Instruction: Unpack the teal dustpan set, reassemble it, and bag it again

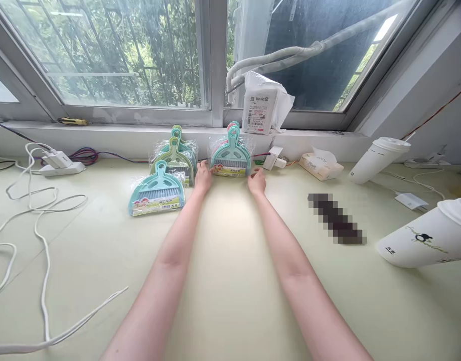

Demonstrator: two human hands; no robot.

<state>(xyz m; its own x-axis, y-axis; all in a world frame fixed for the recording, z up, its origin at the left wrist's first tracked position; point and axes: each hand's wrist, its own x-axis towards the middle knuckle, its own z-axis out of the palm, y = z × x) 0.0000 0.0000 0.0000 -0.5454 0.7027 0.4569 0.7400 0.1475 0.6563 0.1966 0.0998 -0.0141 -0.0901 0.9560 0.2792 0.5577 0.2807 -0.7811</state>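
Observation:
Against the low wall under the window stands a teal dustpan and brush set (231, 155) in clear wrap, upright, with a pink one (232, 123) partly hidden behind it. My left hand (203, 176) grips its lower left edge with bent fingers. At the lower right edge, the curled fingers of my right hand (257, 181) hold the same wrapped set. To the left, a green dustpan set (174, 160) leans in a second stack, with another teal one behind it. In front of that stack, a wrapped teal dustpan set (157, 193) is propped at a tilt, close to my left forearm.
White cables (45, 260) sprawl over the left of the table, near a power strip (62, 168). A white wrapped package (260, 108) sits on the ledge. A tissue pack (320, 164), a pixelated dark object (337, 219) and two white cups (378, 158) are on the right.

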